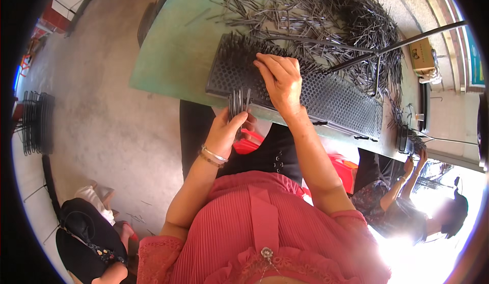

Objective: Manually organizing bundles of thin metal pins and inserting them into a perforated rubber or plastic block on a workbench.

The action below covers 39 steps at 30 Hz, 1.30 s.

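A bundle of thin dark sticks (236, 103) stands up out of my left hand (224, 131), which is closed around it at the table's near edge. Over a long black perforated tray (351, 112) is my right hand (281, 77), its fingers pinched together. Whatever is between those fingertips is too small or hidden to make out. Many short dark sticks (239, 47) stand upright in the holes at the tray's left and far side, close to my right fingertips. The holes toward the tray's right end show bare.
A large heap of loose dark sticks (326, 16) covers the far part of the green table (168, 55). A thin black bar (397, 44) crosses above the heap. A carton (422, 57) stands at the right. One person (402, 202) works at the right; another (91, 233) is at lower left.
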Each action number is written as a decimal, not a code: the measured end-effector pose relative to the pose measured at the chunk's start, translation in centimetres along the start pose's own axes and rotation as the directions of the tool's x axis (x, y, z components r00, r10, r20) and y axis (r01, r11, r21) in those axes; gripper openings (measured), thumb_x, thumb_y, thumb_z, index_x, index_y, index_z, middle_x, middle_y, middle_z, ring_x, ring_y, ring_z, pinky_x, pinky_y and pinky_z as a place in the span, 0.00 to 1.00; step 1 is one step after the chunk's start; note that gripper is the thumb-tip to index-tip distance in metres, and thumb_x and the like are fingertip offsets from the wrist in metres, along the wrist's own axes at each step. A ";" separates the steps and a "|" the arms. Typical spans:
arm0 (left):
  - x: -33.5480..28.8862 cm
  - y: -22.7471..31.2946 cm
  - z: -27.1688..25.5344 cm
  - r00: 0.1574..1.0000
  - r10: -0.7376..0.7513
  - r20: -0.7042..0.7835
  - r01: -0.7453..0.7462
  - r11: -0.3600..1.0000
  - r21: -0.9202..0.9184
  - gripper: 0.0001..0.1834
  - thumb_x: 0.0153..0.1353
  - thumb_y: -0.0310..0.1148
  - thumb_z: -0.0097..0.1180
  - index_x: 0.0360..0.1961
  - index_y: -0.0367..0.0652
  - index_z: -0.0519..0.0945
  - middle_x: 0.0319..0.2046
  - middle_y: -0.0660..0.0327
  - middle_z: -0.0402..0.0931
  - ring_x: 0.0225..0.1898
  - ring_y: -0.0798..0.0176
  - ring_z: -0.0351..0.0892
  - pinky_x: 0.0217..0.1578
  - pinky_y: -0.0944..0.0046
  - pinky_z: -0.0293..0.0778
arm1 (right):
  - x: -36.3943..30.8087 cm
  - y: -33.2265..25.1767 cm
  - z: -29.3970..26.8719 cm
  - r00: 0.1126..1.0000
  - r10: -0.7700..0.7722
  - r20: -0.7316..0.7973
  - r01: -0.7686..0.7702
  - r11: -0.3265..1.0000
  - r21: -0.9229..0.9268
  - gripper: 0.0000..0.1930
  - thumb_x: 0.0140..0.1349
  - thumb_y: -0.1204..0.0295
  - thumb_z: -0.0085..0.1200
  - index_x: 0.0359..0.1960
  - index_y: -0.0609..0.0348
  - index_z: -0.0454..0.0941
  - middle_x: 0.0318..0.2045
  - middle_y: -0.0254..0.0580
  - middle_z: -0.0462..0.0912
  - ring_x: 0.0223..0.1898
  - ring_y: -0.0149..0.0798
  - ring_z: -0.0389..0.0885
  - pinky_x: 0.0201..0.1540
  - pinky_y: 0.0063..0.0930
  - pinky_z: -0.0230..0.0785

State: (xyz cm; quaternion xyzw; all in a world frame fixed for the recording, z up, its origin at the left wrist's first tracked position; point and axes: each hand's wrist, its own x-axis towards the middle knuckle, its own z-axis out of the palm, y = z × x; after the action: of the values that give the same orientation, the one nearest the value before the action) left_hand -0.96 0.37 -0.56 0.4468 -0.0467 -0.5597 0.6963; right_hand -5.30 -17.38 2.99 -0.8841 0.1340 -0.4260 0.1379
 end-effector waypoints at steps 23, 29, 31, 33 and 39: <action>0.3 1.0 2.7 0.989 -0.073 0.127 0.093 0.984 -0.155 0.18 0.65 0.35 0.47 0.53 0.37 0.70 0.45 0.49 0.77 0.45 0.57 0.79 0.37 0.61 0.78 | 0.9 -1.0 -5.6 0.622 0.554 0.554 -0.783 0.423 0.457 0.12 0.57 0.73 0.60 0.38 0.71 0.79 0.28 0.38 0.83 0.29 0.25 0.78 0.33 0.19 0.71; 0.6 0.7 2.5 0.988 -0.052 0.145 0.069 0.990 -0.119 0.17 0.64 0.34 0.48 0.51 0.36 0.72 0.43 0.49 0.78 0.39 0.61 0.80 0.33 0.64 0.77 | 2.3 0.3 -5.3 0.734 0.609 0.300 -0.668 0.569 0.479 0.12 0.58 0.71 0.60 0.37 0.69 0.80 0.27 0.35 0.82 0.29 0.22 0.75 0.32 0.16 0.68; 0.5 0.4 2.5 0.987 -0.063 0.146 0.079 0.991 -0.112 0.16 0.65 0.34 0.48 0.50 0.36 0.72 0.42 0.50 0.79 0.37 0.61 0.81 0.33 0.65 0.77 | 2.3 0.6 -4.8 0.768 0.619 0.162 -0.609 0.629 0.484 0.12 0.58 0.70 0.60 0.37 0.69 0.80 0.27 0.34 0.82 0.28 0.21 0.74 0.33 0.16 0.67; 0.2 0.1 2.5 0.986 -0.076 0.147 0.092 0.990 -0.104 0.16 0.65 0.33 0.48 0.50 0.36 0.72 0.40 0.50 0.79 0.36 0.62 0.81 0.32 0.65 0.77 | 1.9 0.9 -4.3 0.777 0.614 0.135 -0.600 0.661 0.450 0.12 0.58 0.70 0.60 0.37 0.68 0.80 0.27 0.34 0.82 0.28 0.21 0.74 0.33 0.17 0.68; 0.2 0.2 2.7 0.986 -0.089 0.144 0.104 0.990 -0.095 0.14 0.66 0.33 0.46 0.48 0.35 0.70 0.38 0.50 0.78 0.35 0.61 0.80 0.32 0.66 0.77 | 1.1 1.1 -3.4 0.836 0.546 0.058 -0.533 0.780 0.328 0.11 0.57 0.70 0.60 0.38 0.65 0.80 0.26 0.37 0.82 0.27 0.23 0.74 0.33 0.19 0.68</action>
State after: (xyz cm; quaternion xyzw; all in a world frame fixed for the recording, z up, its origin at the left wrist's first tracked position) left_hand -2.24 -1.28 1.11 0.3722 -0.0448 -0.6243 0.6853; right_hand -7.38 -19.23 5.43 -0.7637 0.3105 -0.4028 0.3976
